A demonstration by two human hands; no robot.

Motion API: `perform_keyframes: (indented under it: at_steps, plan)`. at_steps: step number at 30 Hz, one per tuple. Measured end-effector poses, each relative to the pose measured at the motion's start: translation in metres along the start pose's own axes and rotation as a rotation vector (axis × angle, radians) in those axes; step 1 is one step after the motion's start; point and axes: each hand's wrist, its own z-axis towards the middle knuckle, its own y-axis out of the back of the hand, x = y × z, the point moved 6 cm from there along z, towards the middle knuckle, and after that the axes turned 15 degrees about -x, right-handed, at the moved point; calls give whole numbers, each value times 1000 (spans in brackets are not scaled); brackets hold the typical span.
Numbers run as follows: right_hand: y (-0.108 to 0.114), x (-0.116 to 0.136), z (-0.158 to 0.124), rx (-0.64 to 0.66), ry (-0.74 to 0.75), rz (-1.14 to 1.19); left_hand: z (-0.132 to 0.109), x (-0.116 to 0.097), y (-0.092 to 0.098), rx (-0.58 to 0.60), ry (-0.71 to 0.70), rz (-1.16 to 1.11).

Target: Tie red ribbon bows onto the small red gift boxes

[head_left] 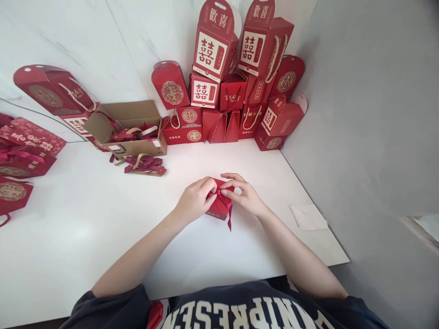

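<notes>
A small red gift box point(216, 213) sits on the white table in front of me. Dark red ribbon point(229, 214) crosses its top, and one loose end hangs down over the near side. My left hand point(196, 196) pinches the ribbon at the box's left, fingers curled. From the right, my right hand point(245, 195) holds the ribbon between thumb and forefinger near the middle of the top, its other fingers stretched out. The hands partly cover the box and the ribbon's knot or loop.
Red gift boxes point(209, 55) are stacked against the back wall. At the back left stands an open cardboard box point(137, 148) of ribbon pieces, with a pile of dark red strips point(146, 165) before it. More red boxes point(27, 160) lie far left. A white tissue point(308, 217) lies by the right wall.
</notes>
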Motion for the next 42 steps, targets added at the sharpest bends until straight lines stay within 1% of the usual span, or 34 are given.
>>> perform_keyframes:
  at_steps: [5, 8, 11, 14, 15, 17, 20, 22, 25, 29, 34, 38, 42]
  plan:
    - [-7, -6, -1, 51, -152, 181, -2, 0, -1, -22, -64, 16]
    - [-7, -11, -2, 13, -202, 273, -1, 1, -1, -47, -63, 29]
    - [-5, -14, -2, -43, -218, 288, 3, 1, 6, -96, -7, 86]
    - [-4, -15, -3, -44, -239, 282, 9, 4, 20, -110, 96, 197]
    - [-4, -14, -3, -39, -244, 279, 10, 5, 24, -84, 136, 219]
    - [-4, -12, -4, -35, -246, 266, 11, 10, 29, 24, 241, 188]
    - [-2, -8, -4, -26, -231, 237, 8, 15, 29, 206, 435, -15]
    - [-2, -6, -4, -15, -216, 222, 7, 16, 28, 251, 534, -144]
    - [-2, -3, -3, 3, -190, 201, 8, 15, 25, 242, 610, -230]
    - [-1, -2, -3, 18, -173, 193, 6, 19, 19, 253, 648, -240]
    - [3, -3, -2, 22, -158, 189, 4, 25, 19, 296, 623, -268]
    - [11, -2, -2, -2, -143, 171, 4, 28, 21, 315, 614, -270]
    - [22, 1, -1, -26, -128, 113, 3, 34, 21, 366, 633, -232]
